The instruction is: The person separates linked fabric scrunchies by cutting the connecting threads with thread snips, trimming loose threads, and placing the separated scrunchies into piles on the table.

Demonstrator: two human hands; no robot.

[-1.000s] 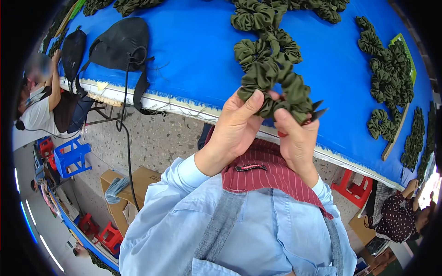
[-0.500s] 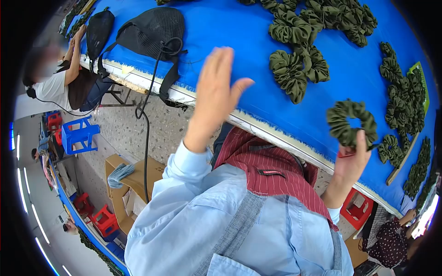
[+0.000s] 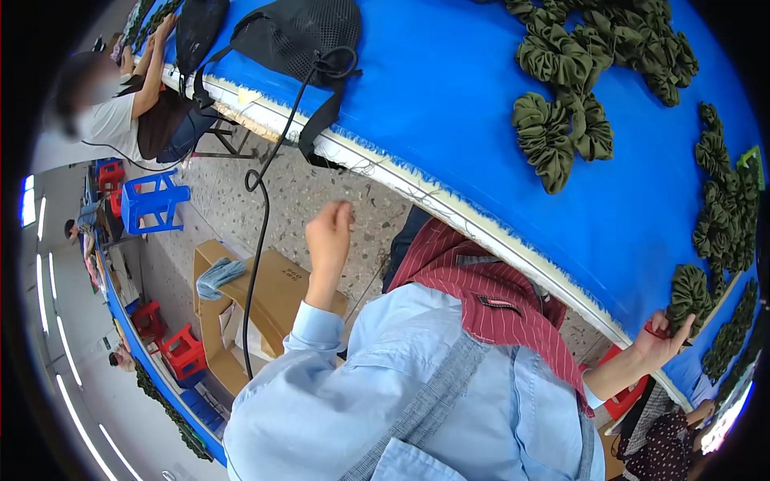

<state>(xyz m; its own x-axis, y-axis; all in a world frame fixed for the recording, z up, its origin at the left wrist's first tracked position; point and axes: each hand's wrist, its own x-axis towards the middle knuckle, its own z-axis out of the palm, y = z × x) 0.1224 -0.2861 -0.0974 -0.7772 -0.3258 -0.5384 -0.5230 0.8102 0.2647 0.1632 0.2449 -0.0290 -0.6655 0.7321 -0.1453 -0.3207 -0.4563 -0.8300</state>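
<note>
My left hand (image 3: 329,236) is off the table, above the floor, with its fingers curled closed; nothing shows in them. At the right part of the table, my right hand (image 3: 656,349) has its fingertips at the lower edge of a dark green, gathered fabric scrunchie (image 3: 690,295). A small red item (image 3: 658,331), mostly hidden, lies within the same hand. That scrunchie is at the near end of a row of similar scrunchies (image 3: 720,212). Farther back, a loose pile of scrunchies (image 3: 553,132) rests on the blue table cover (image 3: 449,104).
A black mesh bag (image 3: 301,40) with a hanging cord lies at the table's edge (image 3: 417,188). Below are a cardboard box (image 3: 281,280) with a grey cloth and a blue stool (image 3: 154,200). Another person (image 3: 112,112) sits along the table at the left.
My left hand has drawn back off the table and closed from an open pose. My right hand has carried the scrunchie rightward to the row. The camera view has shifted slightly.
</note>
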